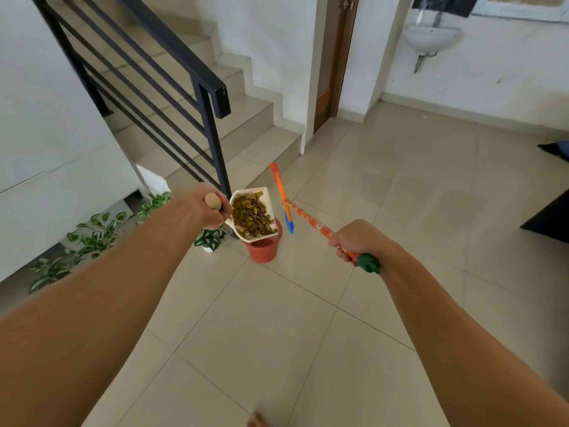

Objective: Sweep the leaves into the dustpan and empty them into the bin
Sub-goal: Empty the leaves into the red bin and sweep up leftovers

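Note:
My left hand (205, 209) grips the wooden handle of a white dustpan (265, 197). The pan is full of yellow-green leaves (252, 217) and is held over the orange-red basket bin (265, 248), its lower edge at the bin's rim. My right hand (354, 241) grips the orange patterned broom handle (308, 217) near its green end cap (368, 263). The broom's orange and blue head (282, 198) hangs to the right of the bin.
A black stair railing (212, 140) and its post stand right behind the bin. Green-and-white leafy plants (98, 232) line the left wall. Stairs rise behind; a brown door (334, 60) and a wall basin (429, 38) are at the back. Beige floor tiles spread to the right and front.

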{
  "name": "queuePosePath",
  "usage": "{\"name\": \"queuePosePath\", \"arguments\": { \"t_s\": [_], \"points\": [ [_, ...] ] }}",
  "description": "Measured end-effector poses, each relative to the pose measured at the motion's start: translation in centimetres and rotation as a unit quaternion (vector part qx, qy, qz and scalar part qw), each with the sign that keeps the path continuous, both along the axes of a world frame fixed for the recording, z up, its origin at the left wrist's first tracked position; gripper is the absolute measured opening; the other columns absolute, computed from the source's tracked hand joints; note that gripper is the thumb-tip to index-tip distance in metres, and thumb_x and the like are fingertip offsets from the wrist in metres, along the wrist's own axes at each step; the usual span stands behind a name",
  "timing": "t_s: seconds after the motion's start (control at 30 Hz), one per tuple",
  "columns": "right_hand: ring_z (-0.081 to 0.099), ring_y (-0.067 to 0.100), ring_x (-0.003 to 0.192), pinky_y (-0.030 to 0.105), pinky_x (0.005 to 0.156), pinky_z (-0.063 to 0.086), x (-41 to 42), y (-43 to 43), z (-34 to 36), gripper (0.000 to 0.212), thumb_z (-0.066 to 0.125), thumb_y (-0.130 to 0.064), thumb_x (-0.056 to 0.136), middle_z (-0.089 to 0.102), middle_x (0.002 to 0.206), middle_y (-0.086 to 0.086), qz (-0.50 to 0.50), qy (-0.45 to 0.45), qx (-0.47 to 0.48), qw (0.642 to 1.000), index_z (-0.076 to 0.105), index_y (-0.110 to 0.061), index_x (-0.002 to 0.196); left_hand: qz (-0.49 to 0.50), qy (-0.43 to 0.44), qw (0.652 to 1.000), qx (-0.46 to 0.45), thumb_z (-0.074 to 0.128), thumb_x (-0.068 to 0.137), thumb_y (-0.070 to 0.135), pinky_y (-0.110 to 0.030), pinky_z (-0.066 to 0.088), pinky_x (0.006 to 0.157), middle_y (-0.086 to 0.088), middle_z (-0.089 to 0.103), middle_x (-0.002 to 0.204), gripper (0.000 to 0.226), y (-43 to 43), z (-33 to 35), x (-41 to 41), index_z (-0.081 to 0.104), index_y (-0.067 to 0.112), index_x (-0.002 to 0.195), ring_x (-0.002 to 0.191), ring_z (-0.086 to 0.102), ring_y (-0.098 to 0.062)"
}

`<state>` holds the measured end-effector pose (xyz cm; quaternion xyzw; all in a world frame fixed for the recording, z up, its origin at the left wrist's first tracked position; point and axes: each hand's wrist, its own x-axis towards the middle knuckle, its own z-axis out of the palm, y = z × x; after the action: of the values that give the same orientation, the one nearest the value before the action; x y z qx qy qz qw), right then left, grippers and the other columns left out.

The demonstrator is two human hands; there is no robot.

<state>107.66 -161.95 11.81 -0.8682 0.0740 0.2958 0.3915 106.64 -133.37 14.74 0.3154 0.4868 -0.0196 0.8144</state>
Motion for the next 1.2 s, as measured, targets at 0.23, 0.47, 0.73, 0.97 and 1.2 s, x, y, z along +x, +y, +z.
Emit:
{"name": "queuePosePath", "arguments": {
  "t_s": [0.23,0.47,0.73,0.97,1.2],
  "points": [
    [0.052,0.012,0.04,0.02,0.037,0.041,4.0,1.0,-1.9,0.012,0.061,-0.009,0.087,0.062,0.065,0.009,-0.045,0.019,0.042,0.998,0.063,0.0,0.095,-0.09,0.032,0.993,0.075,0.049,0.094,-0.001,-0.014,0.04,0.03,-0.006,0.049,0.077,0.029,0.4,-4.7,3.7,0.052,0.009,0.121,0.032,0.045,-0.006],
    [0.05,0.008,0.036,0.018,0.036,0.04,7.9,0.1,-4.0,0.025,0.057,-0.006,0.086,0.059,0.059,0.006,-0.053,0.057,0.083,0.993,0.062,0.0,0.11,-0.111,0.045,0.987,0.106,0.042,0.099,-0.001,-0.013,0.036,0.027,-0.002,0.044,0.066,0.019,-2.5,-7.2,5.3,0.049,0.008,0.115,0.028,0.041,-0.003],
    [0.05,0.007,0.039,0.02,0.038,0.041,11.7,-2.2,-4.8,0.023,0.055,-0.009,0.089,0.058,0.062,0.004,-0.014,0.075,0.075,0.994,0.062,-0.003,0.11,-0.114,0.061,0.984,0.124,0.042,0.099,0.001,-0.012,0.036,0.028,0.0,0.044,0.061,0.018,-4.9,-8.7,7.0,0.05,0.009,0.114,0.028,0.04,-0.001],
    [0.05,0.007,0.038,0.019,0.038,0.041,13.9,-3.2,-5.2,0.022,0.055,-0.01,0.09,0.057,0.063,0.003,0.008,0.082,0.075,0.994,0.061,-0.003,0.11,-0.145,0.088,0.971,0.171,0.042,0.1,0.003,-0.011,0.039,0.03,0.0,0.045,0.055,0.017,-6.9,-8.2,8.0,0.048,0.009,0.114,0.028,0.041,-0.002],
    [0.047,0.005,0.03,0.015,0.033,0.038,14.2,-3.4,-5.1,0.011,0.053,-0.007,0.093,0.054,0.068,0.006,-0.002,0.083,0.101,0.991,0.059,-0.004,0.102,-0.155,0.107,0.961,0.203,0.04,0.099,0.002,-0.011,0.039,0.032,0.001,0.047,0.038,0.036,-7.5,-8.3,8.8,0.048,0.01,0.133,0.026,0.042,-0.003]
  ]
}}
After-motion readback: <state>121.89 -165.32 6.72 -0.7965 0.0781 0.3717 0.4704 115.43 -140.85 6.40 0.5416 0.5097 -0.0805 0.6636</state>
